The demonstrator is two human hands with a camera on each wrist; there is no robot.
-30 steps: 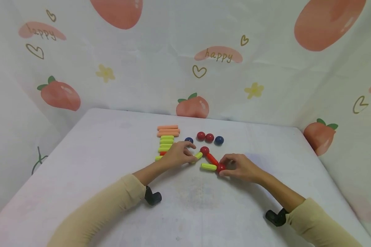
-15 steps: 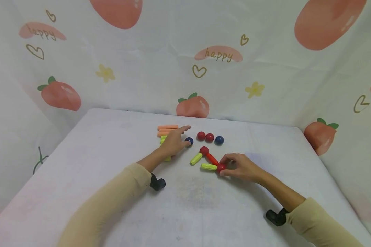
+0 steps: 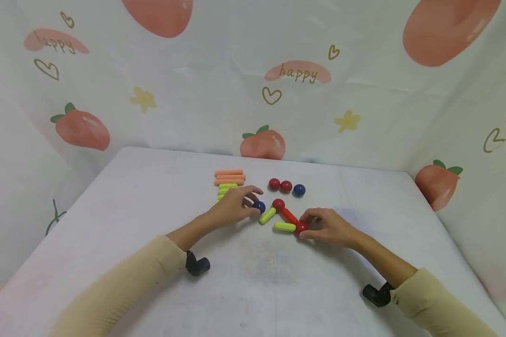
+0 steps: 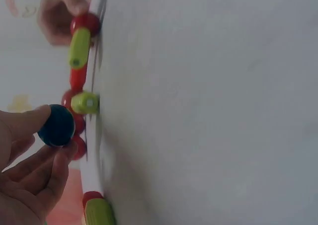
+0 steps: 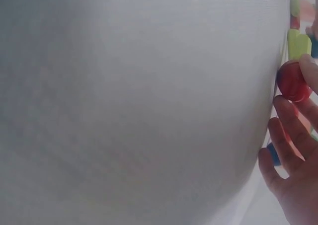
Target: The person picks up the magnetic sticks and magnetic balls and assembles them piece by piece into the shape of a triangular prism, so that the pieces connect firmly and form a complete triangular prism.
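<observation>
Between thumb and fingers my left hand pinches a dark blue ball, seen close up in the left wrist view as the blue ball. My right hand holds a red ball on the table between thumb and fingertips; the right wrist view shows that red ball too. A yellow-green stick and a red stick meet the held red ball. The red stick's far end joins another red ball, which also carries a yellow-green stick angled toward the left hand.
Two red balls and a blue ball stand in a row farther back on the white table. Orange sticks and yellow-green sticks lie stacked behind the left hand, partly hidden. A printed cloth hangs behind the table.
My left hand let go of the yellow-green stick, reached back to the blue ball, took it and brought it nearer the joined pieces. The right hand has stayed on the red ball.
</observation>
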